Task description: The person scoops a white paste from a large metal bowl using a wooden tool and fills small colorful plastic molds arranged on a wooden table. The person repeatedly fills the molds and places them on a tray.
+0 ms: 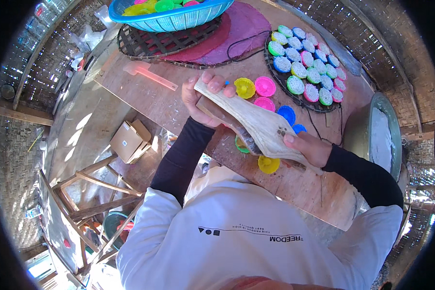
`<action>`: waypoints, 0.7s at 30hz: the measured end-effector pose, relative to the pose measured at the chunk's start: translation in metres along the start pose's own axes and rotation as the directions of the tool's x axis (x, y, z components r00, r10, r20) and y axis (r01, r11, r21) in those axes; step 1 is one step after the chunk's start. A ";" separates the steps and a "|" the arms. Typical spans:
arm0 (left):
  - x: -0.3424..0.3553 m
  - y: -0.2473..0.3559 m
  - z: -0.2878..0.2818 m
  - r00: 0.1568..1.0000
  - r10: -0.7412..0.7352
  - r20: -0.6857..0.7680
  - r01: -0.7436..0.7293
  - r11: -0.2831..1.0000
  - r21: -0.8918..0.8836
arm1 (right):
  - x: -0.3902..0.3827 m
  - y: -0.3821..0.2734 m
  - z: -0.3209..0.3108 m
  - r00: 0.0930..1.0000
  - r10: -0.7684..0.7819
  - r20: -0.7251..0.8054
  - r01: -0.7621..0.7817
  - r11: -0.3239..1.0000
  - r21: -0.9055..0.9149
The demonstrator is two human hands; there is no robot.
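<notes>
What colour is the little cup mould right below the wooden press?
Yellow; the mould shows best in the head view, just under the wooden press.

Both hands grip hinged wooden press [256, 126]: left hand [200, 99] at far end, right hand [308, 149] at handle.

— What is being held?
— A pale wooden paddle board [256, 123], long and flat, with dark knots near its narrow end.
— How does it lie?
— Tilted on a diagonal above the table, broad end up-left, narrow end down-right, with a darker piece [227, 121] pressed beneath it.
</notes>
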State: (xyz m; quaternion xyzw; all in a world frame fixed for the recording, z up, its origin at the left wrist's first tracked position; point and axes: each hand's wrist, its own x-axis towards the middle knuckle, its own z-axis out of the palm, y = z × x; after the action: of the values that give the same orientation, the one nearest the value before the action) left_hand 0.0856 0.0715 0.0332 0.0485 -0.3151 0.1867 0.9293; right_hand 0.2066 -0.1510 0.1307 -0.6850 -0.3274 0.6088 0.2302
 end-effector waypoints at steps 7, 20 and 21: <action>-0.005 -0.016 0.000 0.990 0.072 -0.120 -0.076 0.997 -0.028 | -0.010 0.000 -0.008 0.999 0.035 -0.026 -0.035 0.999 -0.009; 0.001 0.008 0.003 0.999 0.039 -0.020 -0.035 0.983 0.179 | 0.004 -0.009 0.007 0.921 -0.318 -0.225 0.274 0.939 -0.206; 0.000 0.010 0.006 0.999 0.041 -0.033 -0.035 0.981 0.190 | 0.005 -0.007 0.005 0.954 -0.229 -0.194 0.184 0.957 -0.226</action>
State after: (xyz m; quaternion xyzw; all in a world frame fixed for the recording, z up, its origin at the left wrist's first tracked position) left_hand 0.0791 0.0795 0.0376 0.1274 -0.2797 0.2344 0.9223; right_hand 0.2003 -0.1429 0.1309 -0.7294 -0.4313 0.4655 0.2555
